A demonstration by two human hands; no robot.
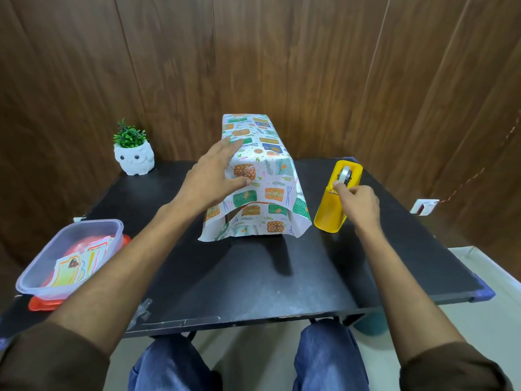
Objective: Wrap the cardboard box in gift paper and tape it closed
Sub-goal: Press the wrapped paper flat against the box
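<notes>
The box (260, 176) stands long-ways on the black table (253, 277), covered in white gift paper with green and orange prints. The paper's near end hangs open, with loose flaps at both lower corners. My left hand (217, 173) lies flat on the box's left side and top edge, thumb pressing the near face. A yellow tape dispenser (337, 198) sits just right of the box. My right hand (356, 204) pinches the tape end at the dispenser's cutter, fingers closed on it.
A clear plastic tub (42, 266) with paper tags sits on an orange lid at the table's left edge. A white owl pot with a green plant (134, 153) stands at the back left. Wood panelling rises behind the table. My knees show under the near edge.
</notes>
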